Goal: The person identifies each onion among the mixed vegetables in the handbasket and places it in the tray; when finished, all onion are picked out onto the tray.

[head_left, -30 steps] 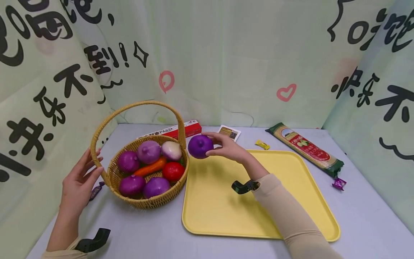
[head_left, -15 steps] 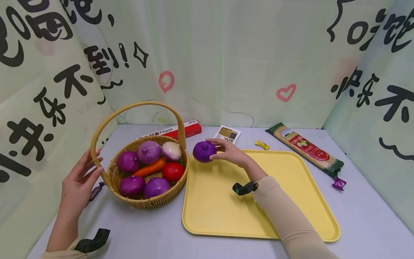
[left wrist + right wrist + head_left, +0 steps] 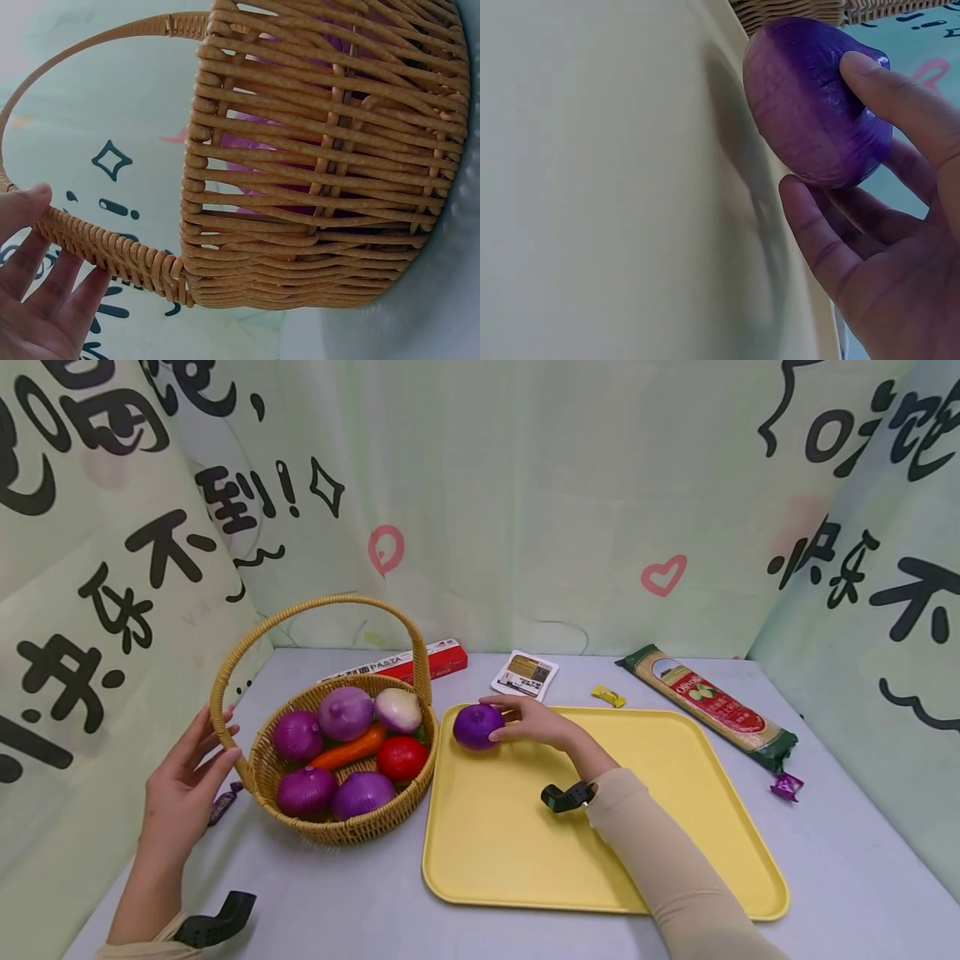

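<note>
Onion (image 3: 476, 727) is at or just above the 11 o'clock corner of the tray (image 3: 525, 852), contact unclear, pinched by the right hand (image 3: 534, 724) from 3 o'clock, likely to leave its underside free. Left hand (image 3: 177, 781), well apart, grips the handle (image 3: 341, 598) at the basket's 9 o'clock side, presumably steadying the basket (image 3: 348, 833).

This looks like a small curtained booth, arranged like a filming corner; the room beyond is hidden, so home, lab or office cannot be told. Pale green curtains (image 3: 465, 468), printed with black Chinese characters (image 3: 160, 558), close in the white surface (image 3: 322, 902) behind and on both sides. A PASTA box (image 3: 446, 658) and wrapped candies (image 3: 608, 696) lie there like props, and black devices (image 3: 217, 920) sit on both wrists.
</note>
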Available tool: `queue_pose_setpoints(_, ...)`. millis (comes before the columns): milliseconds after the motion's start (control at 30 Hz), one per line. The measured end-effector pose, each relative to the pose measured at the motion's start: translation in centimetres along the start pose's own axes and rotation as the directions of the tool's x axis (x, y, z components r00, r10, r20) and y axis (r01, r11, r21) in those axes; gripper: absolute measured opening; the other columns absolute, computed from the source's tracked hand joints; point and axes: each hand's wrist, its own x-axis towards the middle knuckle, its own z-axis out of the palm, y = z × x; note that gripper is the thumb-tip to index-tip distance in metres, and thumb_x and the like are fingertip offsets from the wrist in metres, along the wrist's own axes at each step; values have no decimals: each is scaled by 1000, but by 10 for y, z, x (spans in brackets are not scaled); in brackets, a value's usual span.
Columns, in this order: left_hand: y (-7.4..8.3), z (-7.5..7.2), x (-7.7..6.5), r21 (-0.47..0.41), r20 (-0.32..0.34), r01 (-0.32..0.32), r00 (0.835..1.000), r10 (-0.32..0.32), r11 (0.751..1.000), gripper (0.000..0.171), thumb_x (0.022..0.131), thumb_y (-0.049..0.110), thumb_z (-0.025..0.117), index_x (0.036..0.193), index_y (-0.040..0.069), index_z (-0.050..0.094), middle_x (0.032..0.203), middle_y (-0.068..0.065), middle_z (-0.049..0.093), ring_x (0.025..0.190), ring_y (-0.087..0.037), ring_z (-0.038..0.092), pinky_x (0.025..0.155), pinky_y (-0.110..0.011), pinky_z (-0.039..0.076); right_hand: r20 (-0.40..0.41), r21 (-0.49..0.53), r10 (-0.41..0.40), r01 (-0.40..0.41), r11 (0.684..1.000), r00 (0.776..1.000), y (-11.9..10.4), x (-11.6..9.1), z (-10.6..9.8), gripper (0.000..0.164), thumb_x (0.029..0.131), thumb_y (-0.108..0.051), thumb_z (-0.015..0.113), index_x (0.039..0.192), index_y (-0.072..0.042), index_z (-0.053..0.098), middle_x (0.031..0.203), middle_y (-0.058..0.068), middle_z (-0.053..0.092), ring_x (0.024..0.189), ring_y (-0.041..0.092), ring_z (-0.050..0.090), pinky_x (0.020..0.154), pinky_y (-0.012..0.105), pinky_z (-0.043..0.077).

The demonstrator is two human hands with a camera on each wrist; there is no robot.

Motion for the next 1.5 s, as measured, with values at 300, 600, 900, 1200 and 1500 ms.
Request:
queue_pose_setpoints(300,1,0,-1,-1,3,13,1000,-13,1000,67,91,5,58,147,30,30,140,15,49,114,15,49,85,1,41,32,-24,4,-3,1000,999,7,1,-1,63,85,-22,70,141,-16,43,142,13,48,130,31,46,110,46,37)
queue_pose_setpoints(600,-1,-1,-1,4,6,2,1000,-2,1000,67,91,5,58,147,30,30,140,15,49,114,15,49,85,0,41,53,4,44,-44,999,998,12,1,-5,65,84,-24,70,143,-21,40,142,13,47,131,32,44,109,48,37)
queue_pose_setpoints(900,1,-1,-1,9,7,11,1000,-11,1000,66,92,7,58,147,31,30,140,14,49,114,15,49,85,1,41,56,28,47,-48,998,997,13,0,-4,67,85,-22,69,144,-20,38,143,15,46,132,33,43,110,49,35)
queue_pose_setpoints(1200,1,-1,-1,11,6,10,1000,-10,1000,66,92,6,58,147,30,30,140,14,49,114,16,49,85,1,41,59,27,50,-52,998,997,11,0,-4,68,84,-25,70,144,-20,38,143,15,45,130,32,46,110,48,36)
queue_pose_setpoints(1500,-1,-1,-1,10,6,6,1000,-7,1000,67,91,6,58,147,31,30,140,14,49,114,15,49,85,1,41,47,31,59,-60,998,997,11,-1,-6,68,83,-25,72,143,-21,40,143,12,46,129,30,48,109,46,38)
